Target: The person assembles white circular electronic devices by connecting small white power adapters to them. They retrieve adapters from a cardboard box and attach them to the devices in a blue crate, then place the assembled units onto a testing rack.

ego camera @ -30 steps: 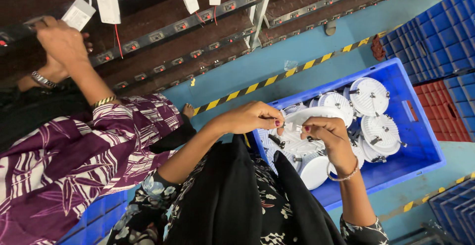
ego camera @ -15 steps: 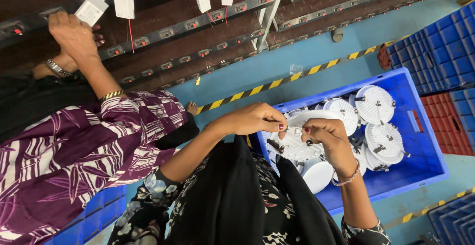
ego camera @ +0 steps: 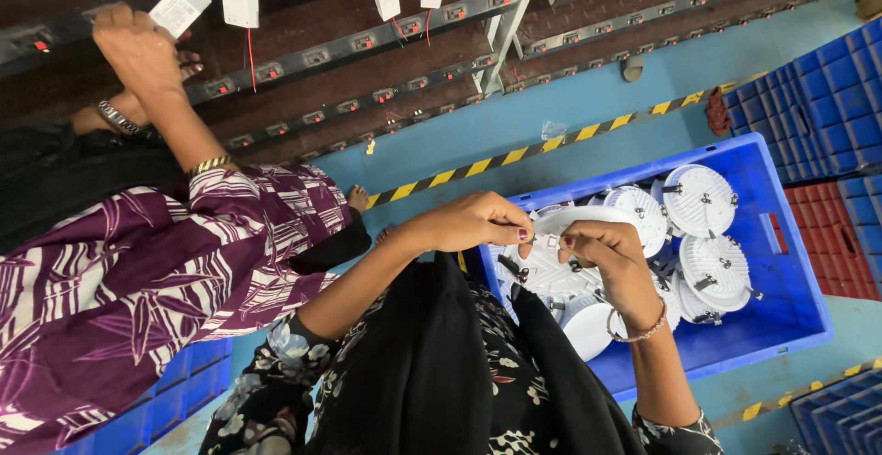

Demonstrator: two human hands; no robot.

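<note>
White round lamp housing (ego camera: pixel 574 222) sits edge-on between both hands above the blue crate (ego camera: pixel 781 276), long axis running left-right; left hand (ego camera: pixel 473 222) and right hand (ego camera: pixel 611 253) pinch its rim, fingers curled shut.

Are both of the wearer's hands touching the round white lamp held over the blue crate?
Touching. In the head view, the left hand pinches the near edge of the white lamp, and the right hand grips it from below, above the blue crate.
</note>
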